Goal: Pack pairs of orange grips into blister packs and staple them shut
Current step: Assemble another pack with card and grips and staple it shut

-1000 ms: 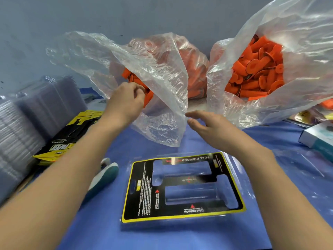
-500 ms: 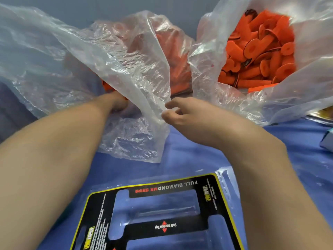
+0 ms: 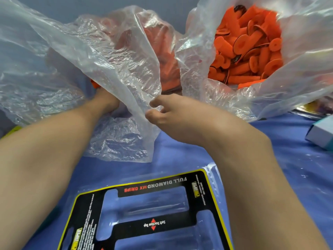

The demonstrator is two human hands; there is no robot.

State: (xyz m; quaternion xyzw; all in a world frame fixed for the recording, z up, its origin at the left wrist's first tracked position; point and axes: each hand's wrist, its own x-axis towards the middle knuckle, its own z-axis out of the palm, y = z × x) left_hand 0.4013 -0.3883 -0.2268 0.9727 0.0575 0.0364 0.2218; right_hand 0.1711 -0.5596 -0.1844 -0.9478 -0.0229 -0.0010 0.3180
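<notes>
Your right hand (image 3: 173, 114) pinches the edge of the clear bag (image 3: 115, 65) at centre frame between thumb and forefinger. Your left hand (image 3: 106, 103) reaches inside it, fingers hidden, so I cannot tell its hold. Orange grips (image 3: 248, 51) fill a second bag (image 3: 299, 69), upper right; the blister pack (image 3: 153, 224) lies bottom centre.

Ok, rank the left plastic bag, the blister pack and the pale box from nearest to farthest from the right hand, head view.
1. Left plastic bag: its edge is pinched by the right hand.
2. Blister pack: lying below the hand, nearer the person.
3. Pale box: at the far right edge.
</notes>
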